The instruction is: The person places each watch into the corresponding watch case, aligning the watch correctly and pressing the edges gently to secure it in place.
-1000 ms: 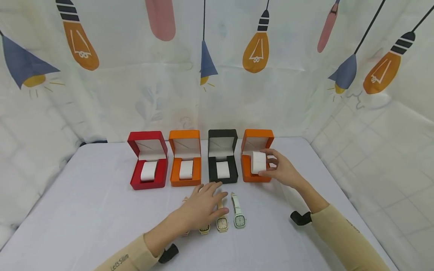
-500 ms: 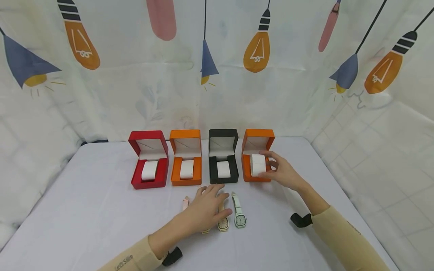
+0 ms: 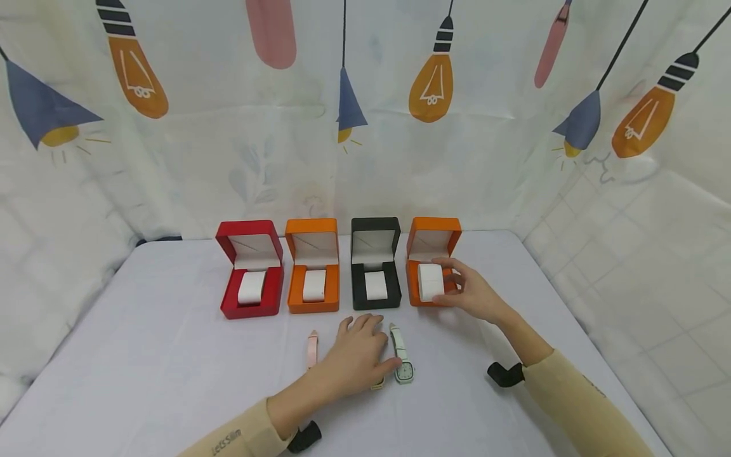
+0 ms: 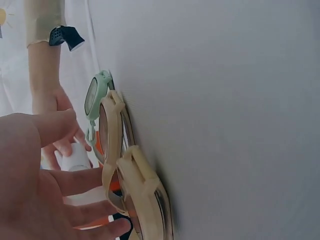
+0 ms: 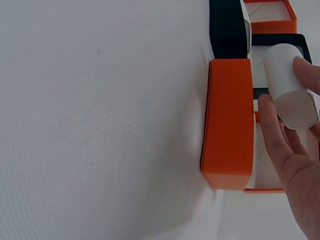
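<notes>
My right hand [image 3: 476, 295] holds a white watch cushion [image 3: 430, 282] by its ends between thumb and fingers. In the right wrist view the cushion [image 5: 283, 67] is tilted, raised over the right-hand orange watch box [image 5: 230, 120]. My left hand [image 3: 351, 358] is over the row of watches, fingers spread and slightly bent, gripping nothing. Its thumb overlaps the green watch [image 3: 400, 346] in the head view. A pink watch strap [image 3: 312, 346] shows left of that hand. Cream watches [image 4: 114, 127] stand out beside the fingers in the left wrist view, mostly hidden from the head view.
Further left along the back stand a black watch box [image 3: 358, 298], another orange watch box [image 3: 296, 298] and a red watch box [image 3: 274, 301]. All have raised lids and white cushions inside. A white cloth [image 3: 143, 355] covers the table, with a printed curtain [image 3: 228, 158] behind.
My left hand has moved right across the watches, uncovering the pink strap and covering the cream ones. The right hand has shifted the cushion slightly left and down over the orange box.
</notes>
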The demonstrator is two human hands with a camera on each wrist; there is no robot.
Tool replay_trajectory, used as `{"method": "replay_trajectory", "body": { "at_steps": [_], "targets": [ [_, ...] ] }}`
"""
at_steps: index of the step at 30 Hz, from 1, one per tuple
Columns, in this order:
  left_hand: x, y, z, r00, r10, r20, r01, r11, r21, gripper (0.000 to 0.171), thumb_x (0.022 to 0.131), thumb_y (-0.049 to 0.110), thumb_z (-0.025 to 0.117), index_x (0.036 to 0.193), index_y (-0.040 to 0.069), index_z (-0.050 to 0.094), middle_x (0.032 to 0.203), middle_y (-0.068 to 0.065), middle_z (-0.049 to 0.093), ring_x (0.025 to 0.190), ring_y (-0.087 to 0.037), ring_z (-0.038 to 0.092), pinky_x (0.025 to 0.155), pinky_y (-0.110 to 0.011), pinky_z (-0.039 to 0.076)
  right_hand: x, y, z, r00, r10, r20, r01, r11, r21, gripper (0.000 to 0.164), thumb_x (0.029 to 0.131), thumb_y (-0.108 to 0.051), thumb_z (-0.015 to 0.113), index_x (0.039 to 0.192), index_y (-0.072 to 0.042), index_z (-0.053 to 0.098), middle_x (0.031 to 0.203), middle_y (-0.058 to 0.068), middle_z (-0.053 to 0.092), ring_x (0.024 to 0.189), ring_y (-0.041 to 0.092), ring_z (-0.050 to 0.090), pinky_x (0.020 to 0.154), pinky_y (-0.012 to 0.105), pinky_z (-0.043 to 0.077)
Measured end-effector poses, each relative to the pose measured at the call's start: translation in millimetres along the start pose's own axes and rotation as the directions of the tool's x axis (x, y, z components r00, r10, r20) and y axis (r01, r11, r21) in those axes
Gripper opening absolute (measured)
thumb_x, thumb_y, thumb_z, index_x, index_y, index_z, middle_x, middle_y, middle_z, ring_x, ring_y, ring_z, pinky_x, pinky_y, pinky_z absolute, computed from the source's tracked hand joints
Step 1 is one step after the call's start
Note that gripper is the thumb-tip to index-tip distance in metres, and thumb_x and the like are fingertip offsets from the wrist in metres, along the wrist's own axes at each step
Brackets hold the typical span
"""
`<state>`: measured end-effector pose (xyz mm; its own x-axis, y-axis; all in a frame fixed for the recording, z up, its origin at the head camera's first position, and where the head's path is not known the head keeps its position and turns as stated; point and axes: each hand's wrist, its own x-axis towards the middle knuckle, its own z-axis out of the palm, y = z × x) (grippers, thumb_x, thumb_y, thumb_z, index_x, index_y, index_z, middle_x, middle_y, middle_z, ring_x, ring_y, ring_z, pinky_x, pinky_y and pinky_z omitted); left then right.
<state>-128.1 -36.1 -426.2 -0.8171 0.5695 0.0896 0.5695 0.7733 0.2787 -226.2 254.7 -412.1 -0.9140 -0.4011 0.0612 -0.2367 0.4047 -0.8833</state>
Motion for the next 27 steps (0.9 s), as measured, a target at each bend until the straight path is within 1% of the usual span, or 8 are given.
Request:
{"method": "replay_trajectory", "body": {
  "at_steps": [6,7,13,17,20,22,24,27],
  "targets": [
    [3.9,5.9,1.8,1.0,-0.014,0.004,0.014,0.999,0.033,0.051,0.094,0.056,0.067,0.094,0.005,0.076,0.14,-0.019,0.056,0.133,-0.038,0.047,0.108,-0.069,0.032,0.3,0.7,0.0,1.0,-0.015,0.009,0.015,1.0,0.011,0.077,0.086,-0.011,0.085,0.151,-0.011,0.044,0.134,0.021,0.052,0.113,0.036,0.057,0.088,0.027,0.056],
    [4.7,7.8,1.1,1.0,-0.017,0.003,0.017,0.999,0.029,0.051,0.094,0.056,0.068,0.088,0.006,0.075,0.14,-0.019,0.056,0.133,-0.038,0.047,0.108,-0.07,0.032,0.3,0.7,0.1,1.0,-0.019,0.008,0.019,1.0,0.014,0.077,0.086,-0.011,0.085,0.151,-0.011,0.043,0.134,0.021,0.052,0.113,0.035,0.057,0.088,0.027,0.056],
    [8.3,19.3,0.4,0.999,-0.032,-0.022,0.033,0.998,0.045,0.048,0.09,0.054,0.074,0.065,0.013,0.063,0.13,-0.016,0.06,0.127,-0.036,0.05,0.107,-0.067,0.033,0.8,2.5,3.5,1.0,-0.025,0.013,0.025,1.0,0.009,0.077,0.085,-0.015,0.087,0.15,-0.013,0.046,0.136,0.017,0.053,0.112,0.034,0.06,0.088,0.029,0.057],
    [11.1,23.5,3.2,0.999,-0.031,-0.031,0.034,0.997,0.072,0.045,0.088,0.052,0.077,0.066,0.015,0.064,0.121,-0.013,0.063,0.12,-0.032,0.053,0.107,-0.068,0.033,-0.7,2.6,4.0,1.0,-0.024,0.005,0.024,1.0,-0.019,0.077,0.084,-0.018,0.088,0.149,-0.014,0.047,0.135,0.014,0.055,0.111,0.033,0.061,0.087,0.03,0.057],
    [12.5,27.0,1.8,0.999,-0.027,-0.042,0.031,0.995,0.092,0.043,0.086,0.051,0.08,0.072,0.012,0.069,0.112,-0.01,0.063,0.113,-0.03,0.055,0.106,-0.067,0.034,-1.7,1.6,3.4,1.0,-0.02,0.001,0.02,1.0,-0.022,0.078,0.083,-0.018,0.088,0.149,-0.014,0.047,0.135,0.014,0.055,0.11,0.032,0.062,0.087,0.03,0.057],
    [12.7,28.1,1.3,0.998,-0.03,-0.047,0.034,0.994,0.104,0.043,0.085,0.051,0.08,0.075,0.011,0.07,0.103,-0.007,0.062,0.104,-0.027,0.055,0.101,-0.061,0.038,-1.8,1.0,3.8,1.0,-0.017,0.002,0.018,1.0,-0.023,0.078,0.083,-0.018,0.088,0.149,-0.014,0.047,0.135,0.014,0.055,0.11,0.032,0.062,0.087,0.03,0.057],
    [12.9,29.0,0.7,0.998,-0.033,-0.048,0.038,0.993,0.112,0.043,0.085,0.051,0.08,0.074,0.012,0.068,0.092,-0.004,0.058,0.094,-0.023,0.053,0.092,-0.053,0.041,-1.9,0.6,4.2,1.0,-0.016,0.004,0.016,1.0,-0.021,0.078,0.083,-0.018,0.088,0.149,-0.014,0.047,0.136,0.012,0.054,0.111,0.032,0.062,0.087,0.03,0.057],
    [13.4,29.8,0.2,0.999,-0.037,-0.038,0.041,0.993,0.11,0.042,0.086,0.051,0.08,0.072,0.014,0.064,0.08,0.0,0.052,0.083,-0.019,0.048,0.077,-0.043,0.037,-2.6,0.5,4.4,1.0,-0.016,0.005,0.016,1.0,-0.024,0.079,0.084,-0.018,0.088,0.15,-0.012,0.046,0.137,0.012,0.054,0.111,0.032,0.062,0.087,0.03,0.057]
  ]
}}
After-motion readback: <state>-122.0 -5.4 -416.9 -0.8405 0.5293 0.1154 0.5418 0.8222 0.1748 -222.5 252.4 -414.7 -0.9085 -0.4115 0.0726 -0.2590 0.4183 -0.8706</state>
